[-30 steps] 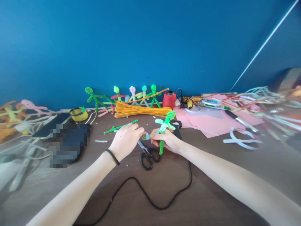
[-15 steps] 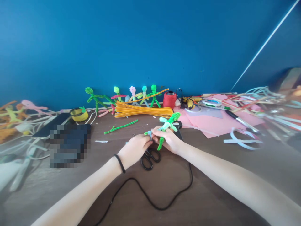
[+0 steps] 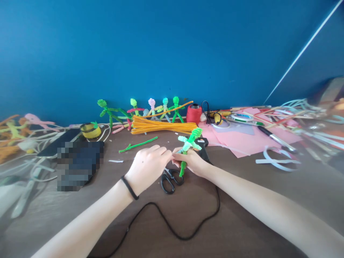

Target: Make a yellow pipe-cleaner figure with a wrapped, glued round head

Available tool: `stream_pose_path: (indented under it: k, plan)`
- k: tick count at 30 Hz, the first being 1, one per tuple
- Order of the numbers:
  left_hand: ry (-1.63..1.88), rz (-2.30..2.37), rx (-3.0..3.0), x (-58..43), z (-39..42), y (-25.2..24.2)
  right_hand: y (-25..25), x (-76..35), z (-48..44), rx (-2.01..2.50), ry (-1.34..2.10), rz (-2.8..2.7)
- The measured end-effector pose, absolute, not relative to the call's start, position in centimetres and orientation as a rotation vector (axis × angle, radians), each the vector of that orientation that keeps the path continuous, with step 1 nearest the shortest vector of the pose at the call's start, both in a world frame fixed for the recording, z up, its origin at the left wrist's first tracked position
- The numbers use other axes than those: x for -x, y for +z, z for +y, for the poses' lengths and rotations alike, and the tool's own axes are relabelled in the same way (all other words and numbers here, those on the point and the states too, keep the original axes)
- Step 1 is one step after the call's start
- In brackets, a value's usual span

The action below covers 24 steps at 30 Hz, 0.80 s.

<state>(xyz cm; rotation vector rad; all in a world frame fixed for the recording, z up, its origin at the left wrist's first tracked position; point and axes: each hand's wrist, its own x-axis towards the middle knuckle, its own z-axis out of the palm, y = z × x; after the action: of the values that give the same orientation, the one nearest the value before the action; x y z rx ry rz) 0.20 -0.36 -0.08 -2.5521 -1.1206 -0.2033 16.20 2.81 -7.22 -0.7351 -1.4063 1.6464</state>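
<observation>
The right hand (image 3: 195,163) is clamped on the doll (image 3: 189,144), just right of the scissors (image 3: 172,178); the left hand (image 3: 149,165) bends in beside it, grip hidden; a hard tug could unravel the doll's coils

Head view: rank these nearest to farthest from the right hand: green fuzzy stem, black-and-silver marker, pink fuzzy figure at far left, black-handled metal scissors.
From the right hand:
1. Black-handled metal scissors, just to its lower left.
2. Green fuzzy stem, farther left.
3. Black-and-silver marker, off to the right.
4. Pink fuzzy figure, far left.
</observation>
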Motion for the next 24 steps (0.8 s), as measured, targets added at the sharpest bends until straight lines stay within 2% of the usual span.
stream_pose_path:
  k: [13,24]
  plan:
    - [-0.275,-1.445,2.441,0.1,0.8,-0.9,-7.2,-16.4,2.7,0.686,1.697,-1.446]
    - [-0.326,-1.650,2.856,0.3,1.6,-2.0,-6.7,-16.3,2.7,0.686,1.732,-1.308]
